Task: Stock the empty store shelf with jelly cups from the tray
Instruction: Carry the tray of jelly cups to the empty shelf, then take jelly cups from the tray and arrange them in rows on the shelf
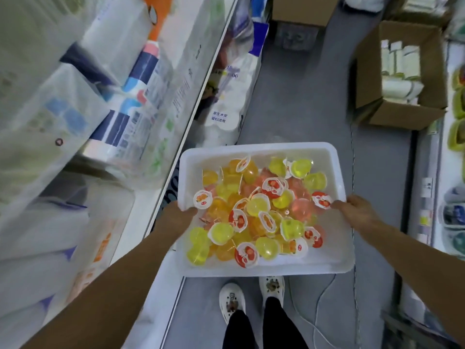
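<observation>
Stocking is not looking started: the jelly cups (254,210) are all lying heaped in the white tray (261,269), held over the aisle floor (302,109). The left hand (180,212) and right hand (357,207) are gripping its side rims, and no empty shelf is showing.

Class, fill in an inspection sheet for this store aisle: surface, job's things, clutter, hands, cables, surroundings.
Surface: grey floor; no empty shelf seen.
Job's things: white tray carried over the aisle, heaped with yellow, orange and pink jelly cups.
Clutter: open box of cartons on the floor.
Hands: left hand and right hand each grip a tray side.
Cables: white cable on the floor.
Surroundings: tissue packs on left shelves; white shoes below.
</observation>
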### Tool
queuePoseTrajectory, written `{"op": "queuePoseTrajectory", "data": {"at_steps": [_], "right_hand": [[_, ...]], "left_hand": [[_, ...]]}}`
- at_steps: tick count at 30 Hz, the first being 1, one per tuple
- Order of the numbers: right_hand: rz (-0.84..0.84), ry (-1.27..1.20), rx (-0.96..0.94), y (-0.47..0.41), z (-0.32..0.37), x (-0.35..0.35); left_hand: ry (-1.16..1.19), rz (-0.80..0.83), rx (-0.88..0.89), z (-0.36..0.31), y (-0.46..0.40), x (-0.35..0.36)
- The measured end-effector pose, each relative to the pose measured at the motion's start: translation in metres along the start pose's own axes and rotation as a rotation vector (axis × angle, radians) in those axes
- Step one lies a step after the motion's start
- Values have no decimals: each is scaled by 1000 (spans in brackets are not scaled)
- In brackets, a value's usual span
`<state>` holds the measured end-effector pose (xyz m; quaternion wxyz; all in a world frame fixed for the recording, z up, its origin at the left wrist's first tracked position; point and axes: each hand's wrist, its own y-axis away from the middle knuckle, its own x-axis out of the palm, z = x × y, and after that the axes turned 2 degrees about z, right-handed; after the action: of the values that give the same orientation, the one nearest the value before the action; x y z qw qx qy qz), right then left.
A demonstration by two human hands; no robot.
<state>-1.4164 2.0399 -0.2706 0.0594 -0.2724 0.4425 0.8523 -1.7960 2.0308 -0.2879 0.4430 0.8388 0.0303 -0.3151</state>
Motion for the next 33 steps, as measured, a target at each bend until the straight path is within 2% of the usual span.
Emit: {"op": "queuePoseTrajectory", "data": {"at_steps": [2,4,5,6,8,10,12,17,19,21,27,30,33], "right_hand": [[-136,244,-53,1,-8,10],[-305,477,-286,11,-14,30],[-312,510,-447,20,-14,42],[-251,524,-578,30,-13,55],[-100,588,-705,51,-4,81],[-8,699,-677,62,6,102],[30,791,-596,64,13,117],[48,736,-533,57,14,133],[86,662,-499,56,14,136],[112,564,-479,60,17,139],[5,189,-484,114,20,131],[-2,122,-508,154,22,122],[32,72,-539,192,32,114]], "left_hand": [[-158,-46,77,9,1,3],[-204,-173,146,17,10,8],[-207,-253,191,18,18,12],[-193,-305,257,17,29,19],[-272,-255,463,17,50,37],[-527,-144,610,23,60,59],[-682,-116,625,29,62,73],[-722,-165,615,19,49,79],[-619,-132,600,18,50,75],[-390,-109,540,19,55,68],[262,-103,235,19,102,27],[551,-14,110,26,132,4],[719,26,83,29,163,-22]]}}
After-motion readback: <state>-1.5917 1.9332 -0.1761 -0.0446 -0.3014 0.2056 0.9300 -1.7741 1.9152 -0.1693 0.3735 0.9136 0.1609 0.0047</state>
